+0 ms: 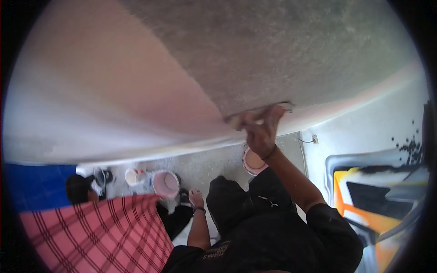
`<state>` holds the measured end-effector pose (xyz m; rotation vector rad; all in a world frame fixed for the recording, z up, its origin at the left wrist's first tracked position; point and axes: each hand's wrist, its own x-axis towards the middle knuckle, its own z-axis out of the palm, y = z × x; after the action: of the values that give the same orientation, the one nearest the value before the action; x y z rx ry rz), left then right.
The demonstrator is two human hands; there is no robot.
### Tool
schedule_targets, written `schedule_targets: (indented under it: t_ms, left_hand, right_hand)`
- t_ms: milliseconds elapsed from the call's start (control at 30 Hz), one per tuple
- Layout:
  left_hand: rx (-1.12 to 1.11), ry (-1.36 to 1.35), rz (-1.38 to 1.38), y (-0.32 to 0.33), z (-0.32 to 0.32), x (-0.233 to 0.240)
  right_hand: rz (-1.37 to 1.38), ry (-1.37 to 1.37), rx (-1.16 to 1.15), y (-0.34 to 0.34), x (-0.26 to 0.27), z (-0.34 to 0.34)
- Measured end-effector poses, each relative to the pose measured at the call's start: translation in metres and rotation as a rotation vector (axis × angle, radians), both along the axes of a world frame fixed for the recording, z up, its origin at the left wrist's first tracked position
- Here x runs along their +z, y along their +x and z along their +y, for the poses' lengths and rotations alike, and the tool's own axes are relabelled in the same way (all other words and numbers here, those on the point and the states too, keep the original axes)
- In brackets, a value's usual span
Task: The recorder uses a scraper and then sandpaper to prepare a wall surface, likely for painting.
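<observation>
My right hand (262,134) grips a flat plastering trowel (259,111), its blade edge against the wall (191,119). The blade lies at the lower corner of a grey coated area (259,54); to its left the wall is pinkish and smooth. My left hand (196,198) hangs low beside my dark-clad leg, fingers partly curled; whether it holds anything small cannot be told. A round bucket (255,160) with pinkish contents stands on the floor just below my right hand.
Another person in a dark cap (78,187) is low at the left. Nearby stand a pink-lined bucket (166,184) and a white bucket (133,176). A pink checked cloth (102,228) fills the lower left. A wall socket (314,139) holds a cable; a colourful panel (375,201) is at right.
</observation>
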<state>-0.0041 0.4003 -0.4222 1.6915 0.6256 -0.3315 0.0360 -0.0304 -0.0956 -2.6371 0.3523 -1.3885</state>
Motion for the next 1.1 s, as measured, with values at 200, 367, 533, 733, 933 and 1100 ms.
schedule_targets:
  t_ms: [200,367,533,733,933,1100]
  left_hand:
    - [-0.192,-0.163,-0.279,0.009,-0.135,0.123]
    - [-0.284,-0.602,-0.413,-0.011,-0.312,0.295]
    - [-0.463,-0.363,-0.860,-0.050,-0.426,0.415]
    - [-0.584,-0.468,-0.710,-0.070,-0.447,0.394]
    - [-0.331,-0.438,-0.555,-0.057,-0.381,0.336]
    - [-0.113,-0.350,-0.505,-0.036,-0.295,0.323]
  right_hand:
    - [0.359,-0.325,0.342,-0.006,0.028,-0.054]
    - [0.531,-0.282,0.159,-0.076,0.064,-0.120]
    - [0.153,-0.248,-0.047,-0.116,0.100,-0.206]
    - [-0.262,-0.097,-0.011,-0.109,0.179,-0.241]
    - [-0.151,-0.206,0.293,-0.058,0.067,-0.165]
    - [0.320,-0.352,0.377,-0.028,0.020,-0.098]
